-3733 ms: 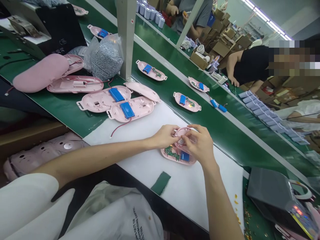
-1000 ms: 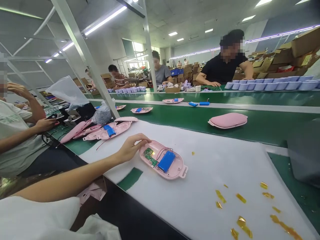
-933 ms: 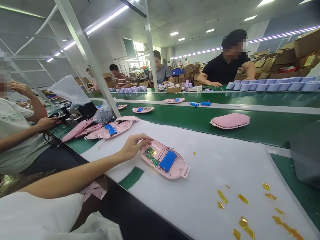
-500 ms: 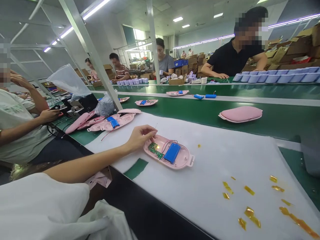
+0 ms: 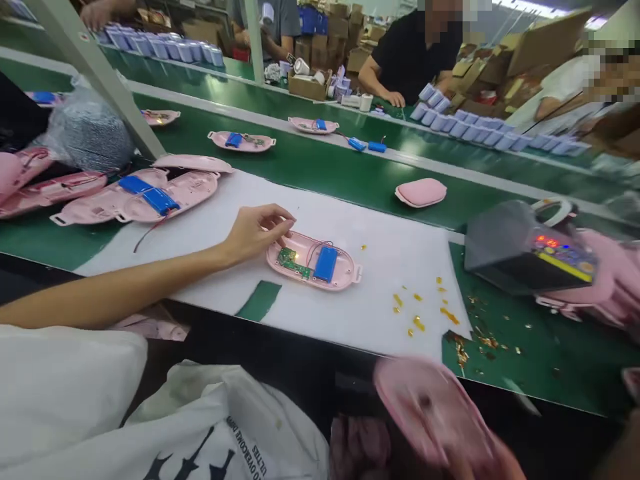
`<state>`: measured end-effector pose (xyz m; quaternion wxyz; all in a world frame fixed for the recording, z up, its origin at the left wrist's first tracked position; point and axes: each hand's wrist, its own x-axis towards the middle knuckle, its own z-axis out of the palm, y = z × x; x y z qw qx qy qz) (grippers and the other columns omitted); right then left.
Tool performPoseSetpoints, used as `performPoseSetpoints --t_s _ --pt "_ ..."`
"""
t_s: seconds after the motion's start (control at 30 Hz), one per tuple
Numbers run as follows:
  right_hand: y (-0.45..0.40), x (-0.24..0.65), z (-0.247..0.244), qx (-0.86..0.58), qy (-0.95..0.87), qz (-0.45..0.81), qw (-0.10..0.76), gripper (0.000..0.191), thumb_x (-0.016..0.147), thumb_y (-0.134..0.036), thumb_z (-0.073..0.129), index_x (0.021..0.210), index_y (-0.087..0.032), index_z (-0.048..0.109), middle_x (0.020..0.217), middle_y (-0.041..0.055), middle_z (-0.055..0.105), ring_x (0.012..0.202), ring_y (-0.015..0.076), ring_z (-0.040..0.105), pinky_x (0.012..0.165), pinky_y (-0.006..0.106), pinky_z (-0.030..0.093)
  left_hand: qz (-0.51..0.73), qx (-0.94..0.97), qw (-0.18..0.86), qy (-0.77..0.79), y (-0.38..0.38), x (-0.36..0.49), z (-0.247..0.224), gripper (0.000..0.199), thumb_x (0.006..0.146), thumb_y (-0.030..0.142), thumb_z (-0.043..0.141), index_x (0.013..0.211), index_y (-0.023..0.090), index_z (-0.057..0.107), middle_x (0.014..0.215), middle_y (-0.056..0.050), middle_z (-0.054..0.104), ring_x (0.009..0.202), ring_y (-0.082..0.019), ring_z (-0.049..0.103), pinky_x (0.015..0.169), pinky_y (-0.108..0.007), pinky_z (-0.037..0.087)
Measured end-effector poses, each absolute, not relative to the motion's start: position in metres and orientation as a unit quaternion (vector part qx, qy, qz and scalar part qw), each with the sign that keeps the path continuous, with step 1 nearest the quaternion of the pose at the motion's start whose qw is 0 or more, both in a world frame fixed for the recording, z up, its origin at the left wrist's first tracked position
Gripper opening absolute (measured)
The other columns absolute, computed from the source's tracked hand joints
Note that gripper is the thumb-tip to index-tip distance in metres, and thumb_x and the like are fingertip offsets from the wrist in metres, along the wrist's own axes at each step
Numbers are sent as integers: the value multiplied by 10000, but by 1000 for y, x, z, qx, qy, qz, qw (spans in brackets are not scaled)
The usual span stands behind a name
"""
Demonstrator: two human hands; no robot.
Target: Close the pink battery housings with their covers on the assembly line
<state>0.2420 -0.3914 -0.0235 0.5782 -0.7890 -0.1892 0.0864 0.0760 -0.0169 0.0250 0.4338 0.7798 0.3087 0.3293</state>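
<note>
On the white sheet point(image 5: 320, 200) lies a pink oval shell point(image 5: 345, 280), open side up, with a green circuit board point(image 5: 295, 262), a blue battery point(image 5: 325, 264) and thin wires inside. My left hand point(image 5: 260, 230) is closed at the shell's left end, fingertips bent over its rim. Low in the view, in front of the table edge, a second pink shell piece point(image 5: 430, 407) is tilted and smeared by motion. My right hand point(image 5: 505, 460) is at its lower end, mostly hidden and blurred, and seems to grip it.
Opened pink shells with blue batteries point(image 5: 159, 199) lie left, by a bag of small parts point(image 5: 93, 127). Yellow tape pieces point(image 5: 419, 323) dot the sheet's right side. A tape dispenser point(image 5: 530, 247) and pink shells point(image 5: 615, 273) stand right. A closed pink case point(image 5: 421, 192) lies behind.
The view has swung right and down, bringing the dispenser into sight. A pink shell piece and part of my right hand have appeared at the bottom. My left hand stays at the shell.
</note>
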Motion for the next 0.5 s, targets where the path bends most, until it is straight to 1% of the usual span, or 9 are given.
performPoseSetpoints --t_s 0.1,0.17,0.23,0.3,0.37,0.43,0.5 --pt "-324 250 -12 -768 -229 66 595 478 692 -521 821 1018 -216 648 943 69 661 822 254 647 599 341 578 342 784 451 255 -19 63 27 267 827 406 654 850 141 676 650 -26 702 545 -135 669 558 -214 533" --pt "-269 253 -4 -738 -267 102 612 521 667 -525 819 1005 -172 638 921 75 669 725 222 636 526 302 561 350 783 463 222 -20 55 25 249 856 394 620 858 153 682 661 -29 708 571 -137 677 587 -215 538" --pt "-226 250 4 -724 -302 134 605 544 687 -522 801 1041 -148 628 940 88 673 697 202 623 482 273 546 362 785 461 202 -20 51 21 216 883 355 587 889 167 693 684 -27 712 593 -132 675 615 -217 540" --pt "-203 244 9 -727 -342 135 580 536 703 -532 786 1039 -142 640 925 87 672 681 186 608 478 260 545 377 798 431 189 -19 48 19 184 894 311 576 907 185 710 754 -34 719 633 -129 667 656 -225 539" --pt "-196 240 14 -724 -377 121 566 506 716 -530 778 1015 -142 653 906 77 666 670 170 592 508 256 558 409 816 368 180 -17 46 19 161 889 284 593 886 200 730 871 -58 708 710 -141 658 715 -251 539" --pt "-197 235 18 -715 -387 104 573 478 727 -504 783 1018 -146 656 894 64 660 654 152 573 532 253 565 442 822 314 173 -16 44 20 149 888 273 611 864 208 742 985 -86 665 825 -170 648 772 -285 539" --pt "-197 231 22 -710 -378 100 586 486 724 -483 793 1043 -144 656 900 66 660 658 150 565 544 259 567 463 815 304 169 -14 45 21 138 892 258 618 858 208 742 1048 -98 622 906 -188 633 806 -305 544"
